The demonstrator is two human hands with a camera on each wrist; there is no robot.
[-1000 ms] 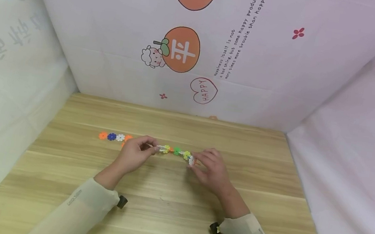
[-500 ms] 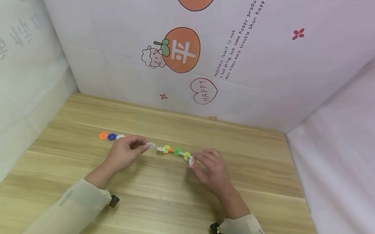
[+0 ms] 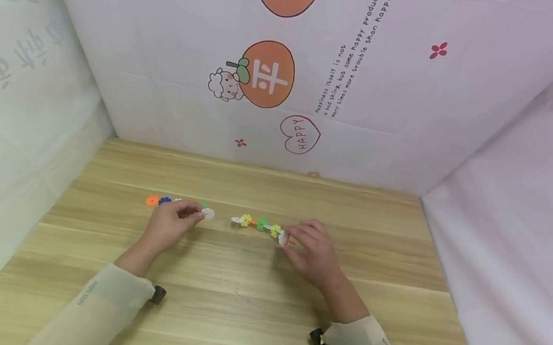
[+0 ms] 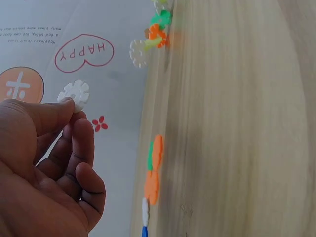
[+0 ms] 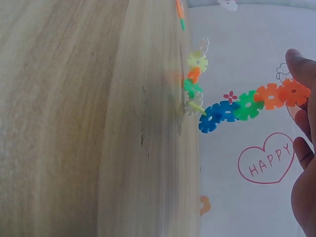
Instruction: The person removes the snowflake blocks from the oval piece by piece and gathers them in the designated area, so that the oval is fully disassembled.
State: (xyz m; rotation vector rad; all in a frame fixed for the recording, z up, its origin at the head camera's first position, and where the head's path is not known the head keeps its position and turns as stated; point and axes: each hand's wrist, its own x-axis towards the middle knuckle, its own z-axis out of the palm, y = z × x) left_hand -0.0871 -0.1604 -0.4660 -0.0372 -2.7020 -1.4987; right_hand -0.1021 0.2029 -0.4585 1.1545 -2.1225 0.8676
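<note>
— Printed cloth stands behind, wood-grain tabletop below. Where are the pieces?

— Chain of slotted discs: centre of the head view, its right end at my right hand. Single white disc: left of centre, apart from the chain. Second row of discs: further left, partly hidden behind my left hand.

— State of your hands?

— Left: thumb and finger pinch the white disc at its edge. Right: fingers grip the chain by an orange disc at its end, per the right-wrist view.

— Handling?

— Judged light, thin, fairly stiff plastic; possibly slippery, probably not fragile. Best hold: the rim, one slot left exposed. Chain joints are likely the weak points; I would support it close to the joint being worked.

— Containers?

— None visible in any view; no contents to log.
</note>
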